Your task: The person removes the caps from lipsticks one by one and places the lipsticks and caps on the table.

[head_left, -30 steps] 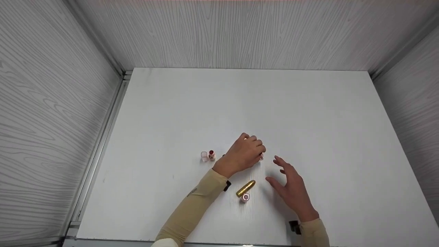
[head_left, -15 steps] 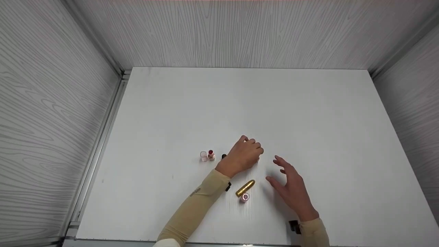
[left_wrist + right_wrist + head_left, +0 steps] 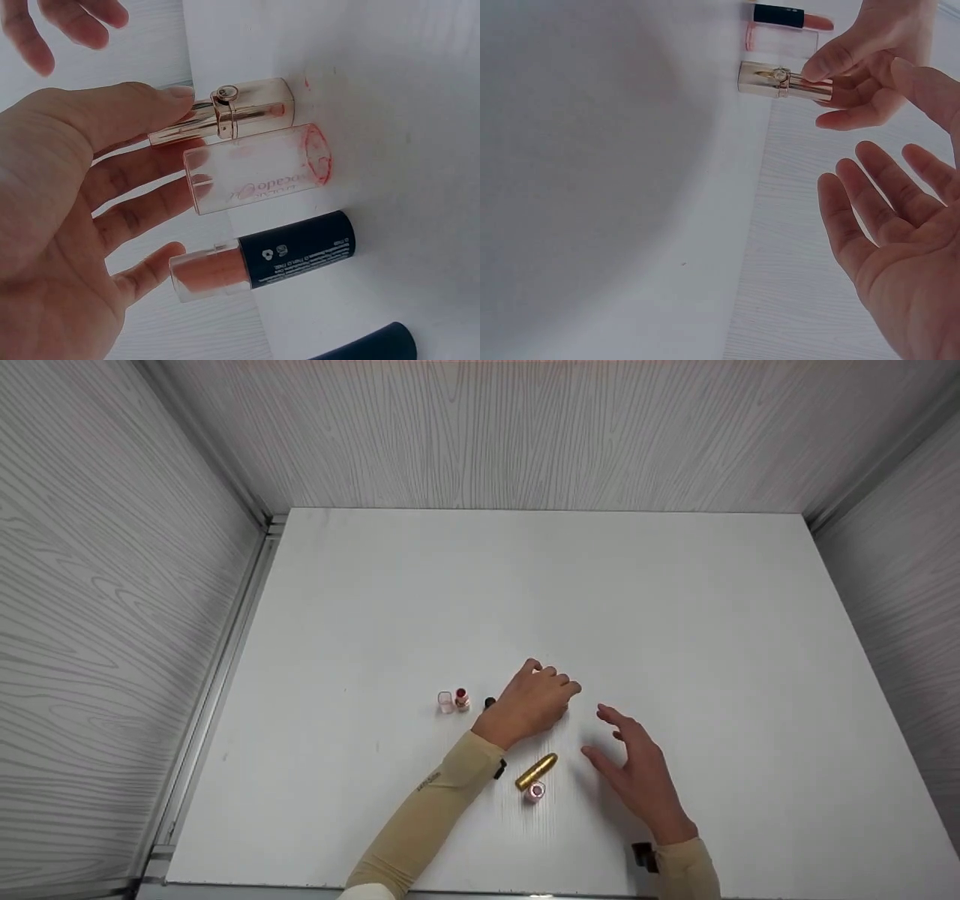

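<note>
My left hand point(image 3: 531, 701) reaches over the middle of the table, its back hiding the things under it in the head view. In the left wrist view, its thumb and a finger pinch the upper end of a gold lipstick tube point(image 3: 259, 109), which stands on the white surface. Beside it are a clear lipstick cap point(image 3: 259, 169) with red smears round its rim and a dark lipstick point(image 3: 300, 247) with a peach-coloured tip under a clear cover. My right hand point(image 3: 637, 776) hovers to the right, fingers apart, holding nothing.
Nearer the front lies a gold bullet-shaped tube point(image 3: 537, 772), against a small pink tube point(image 3: 535, 792). To the left stand a red lipstick point(image 3: 462, 699) and a clear cap point(image 3: 445, 702). A dark rounded piece point(image 3: 375, 345) shows at the left wrist view's bottom. Walls point(image 3: 525, 435) enclose the table.
My left hand has shifted slightly left and towards me, uncovering a black tip beside its wrist. The right hand has barely moved.
</note>
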A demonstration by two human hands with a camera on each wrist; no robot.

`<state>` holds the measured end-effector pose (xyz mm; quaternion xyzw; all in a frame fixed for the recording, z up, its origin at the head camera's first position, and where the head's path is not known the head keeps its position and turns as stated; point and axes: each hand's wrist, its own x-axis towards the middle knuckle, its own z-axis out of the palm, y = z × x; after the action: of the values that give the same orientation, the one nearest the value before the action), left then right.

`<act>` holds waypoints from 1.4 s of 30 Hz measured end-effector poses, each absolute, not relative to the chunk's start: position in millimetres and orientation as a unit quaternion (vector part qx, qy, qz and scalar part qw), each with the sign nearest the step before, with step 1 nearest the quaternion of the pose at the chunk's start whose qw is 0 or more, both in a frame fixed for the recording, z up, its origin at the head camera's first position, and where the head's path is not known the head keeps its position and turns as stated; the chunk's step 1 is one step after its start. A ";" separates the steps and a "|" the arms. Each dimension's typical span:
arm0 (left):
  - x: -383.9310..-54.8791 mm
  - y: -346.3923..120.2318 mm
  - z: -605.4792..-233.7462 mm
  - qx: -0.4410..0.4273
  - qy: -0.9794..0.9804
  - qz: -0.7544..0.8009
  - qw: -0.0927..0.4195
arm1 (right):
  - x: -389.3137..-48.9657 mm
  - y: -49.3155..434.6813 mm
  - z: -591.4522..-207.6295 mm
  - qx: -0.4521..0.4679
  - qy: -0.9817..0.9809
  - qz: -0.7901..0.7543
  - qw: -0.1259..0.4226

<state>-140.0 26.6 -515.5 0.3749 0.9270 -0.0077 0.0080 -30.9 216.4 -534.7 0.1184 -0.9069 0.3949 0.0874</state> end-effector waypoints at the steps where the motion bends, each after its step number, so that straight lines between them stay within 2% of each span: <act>1: -139.6 25.6 -515.4 0.373 0.928 -0.005 0.009 | -31.1 216.1 -534.9 0.120 -0.907 0.395 0.088; 7: -132.8 12.8 -509.9 0.351 0.936 0.026 -0.014 | -32.1 213.9 -534.5 0.136 -0.907 0.385 0.098; 17: -107.1 -12.1 -489.4 0.354 0.915 0.087 -0.175 | -34.1 208.4 -536.7 0.150 -0.904 0.386 0.105; 22: -90.9 -17.3 -489.7 0.367 0.900 0.124 -0.201 | -33.0 204.6 -537.7 0.156 -0.903 0.386 0.104; 30: -72.8 -18.4 -511.8 0.380 0.901 0.122 -0.171 | -31.7 200.6 -537.4 0.151 -0.908 0.378 0.095; 42: -68.4 -5.9 -556.4 0.309 0.949 0.055 -0.020 | -28.9 200.9 -538.1 0.136 -0.914 0.375 0.076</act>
<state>-68.4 -5.9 -556.4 0.3086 0.9494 0.0554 -0.0196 -28.9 200.9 -538.1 0.1358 -0.9140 0.3748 0.0759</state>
